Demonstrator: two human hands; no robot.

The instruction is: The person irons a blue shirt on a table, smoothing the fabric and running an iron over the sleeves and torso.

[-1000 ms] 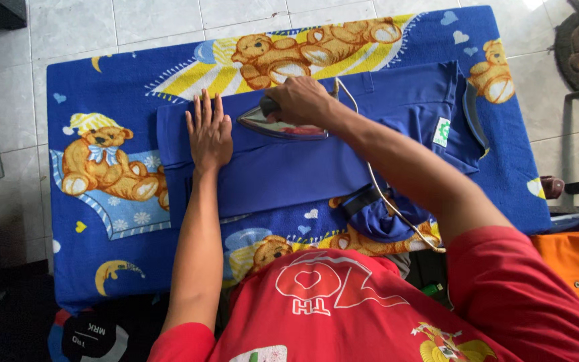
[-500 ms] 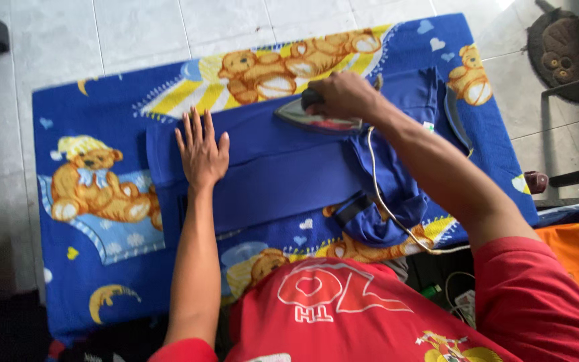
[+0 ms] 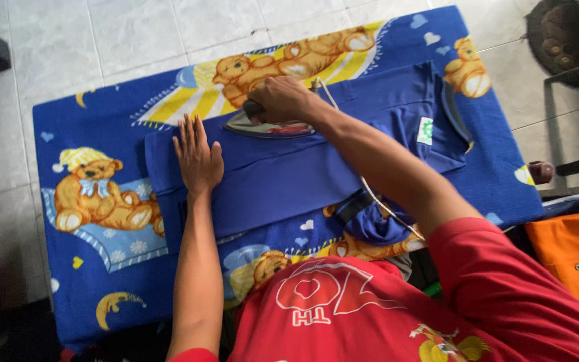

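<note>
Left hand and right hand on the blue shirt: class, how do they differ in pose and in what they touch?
The left hand lies flat, fingers spread, pressing the blue shirt; the right hand is curled around the handle of the iron. The left hand holds nothing; the right grips a tool. Both are bare and over the same shirt.

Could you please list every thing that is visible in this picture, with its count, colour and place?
blue shirt: one, blue, spread flat on the cover.
iron: one, silver and red, on the shirt's far edge.
cord: one, white, running along the right arm.
cover: one, blue with teddy bears, under the shirt.
orange garment: one, orange, at the right edge.
floor: pale tiles, beyond the cover.
left hand: flat on the shirt, fingers spread.
right hand: grip closed on the iron handle.
</note>
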